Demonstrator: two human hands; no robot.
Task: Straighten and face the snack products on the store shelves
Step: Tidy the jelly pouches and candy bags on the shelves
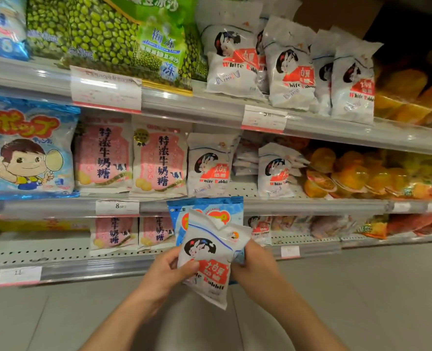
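Observation:
Both hands hold two bags in front of the lower shelf. A white White Rabbit candy bag [209, 259] lies in front, tilted, and a blue lollipop bag [204, 211] stands behind it. My left hand [166, 272] pinches the white bag's left edge. My right hand [255, 262] grips its right edge, and blue film shows by the fingers. More White Rabbit bags [288, 69] stand on the top shelf, and two [209, 165] stand on the middle shelf.
Pink milk candy bags [159, 160] and a large blue lollipop bag [27, 150] fill the middle shelf's left. Green bean bags [103, 34] sit top left. Orange jelly cups [361, 173] lie at right. The bottom perforated shelf [45, 252] has bare room at left. Grey floor lies below.

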